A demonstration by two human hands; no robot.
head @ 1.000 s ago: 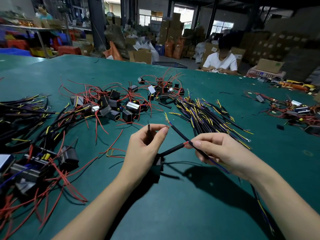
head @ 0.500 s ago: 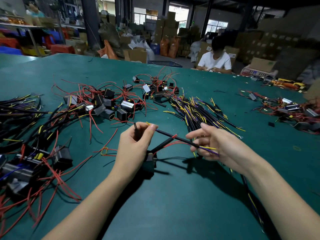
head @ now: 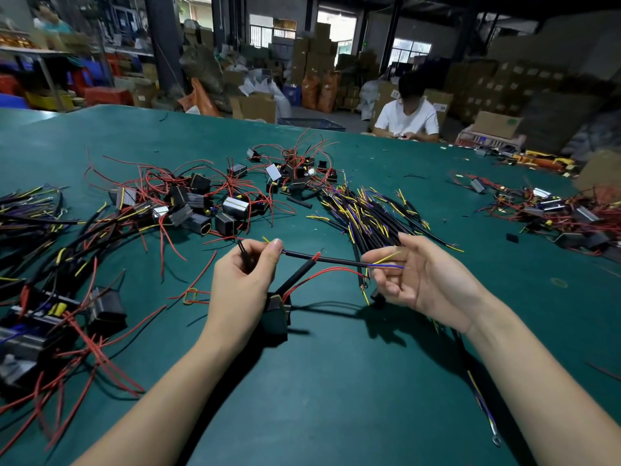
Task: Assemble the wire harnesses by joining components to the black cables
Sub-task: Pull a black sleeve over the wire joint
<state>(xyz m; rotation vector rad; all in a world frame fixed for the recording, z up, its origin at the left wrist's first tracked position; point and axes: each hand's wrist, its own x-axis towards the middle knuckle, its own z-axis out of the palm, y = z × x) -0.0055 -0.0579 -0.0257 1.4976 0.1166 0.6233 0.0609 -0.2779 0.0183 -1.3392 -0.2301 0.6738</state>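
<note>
The left hand (head: 245, 280) is pinching one end of a black cable (head: 336, 260) between thumb and finger. A small black box (head: 277, 314) with a red wire (head: 322, 272) is sitting just below its palm. The cable is reaching straight across to the right hand (head: 426, 277). Its yellow and blue wire ends are lying by the half-curled fingers (head: 391, 284), and I cannot tell if they are gripping it. A heap of black cables (head: 369, 213) is lying on the green surface (head: 336, 381) just behind the right hand.

Dim warehouse — stacked cardboard boxes (head: 316, 45), bright windows (head: 411, 48), a dark pillar (head: 164, 45) behind the green table (head: 336, 398).
</note>
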